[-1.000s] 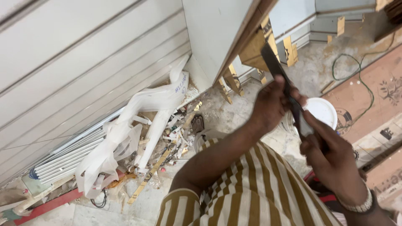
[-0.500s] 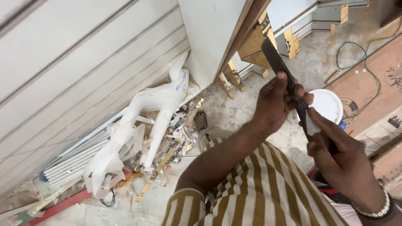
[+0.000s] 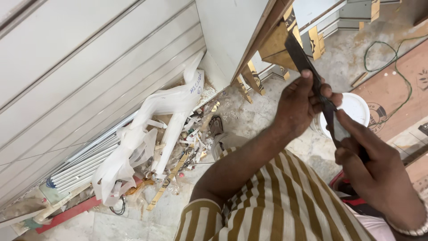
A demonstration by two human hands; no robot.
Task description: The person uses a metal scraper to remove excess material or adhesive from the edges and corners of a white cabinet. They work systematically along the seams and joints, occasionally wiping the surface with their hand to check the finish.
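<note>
In the head view, the left hand (image 3: 299, 106), right of centre in the frame, is curled with thumb and fingers pinched around the middle of a long dark flat blade (image 3: 312, 76) that runs slantwise from the upper centre down toward the right. The right hand (image 3: 372, 167), at the lower right, grips the lower end of the same blade, with its forefinger stretched along the flat of the metal and the other fingers folded about it. The blade's upper tip lies against a tan wooden piece (image 3: 276, 44) under the edge of a white panel (image 3: 232, 31) at the top centre. Just behind the two hands on the floor stands a white round bucket (image 3: 356, 109), partly hidden by the blade and fingers. A green cable (image 3: 392, 71) loops across the floor at the upper right. To the left of centre lies a heap of scraps with a white plastic bag (image 3: 165, 105) on top, beside pale slatted shutters (image 3: 89, 80). A brown and white striped sleeve (image 3: 267, 209) fills the lower middle.
</note>
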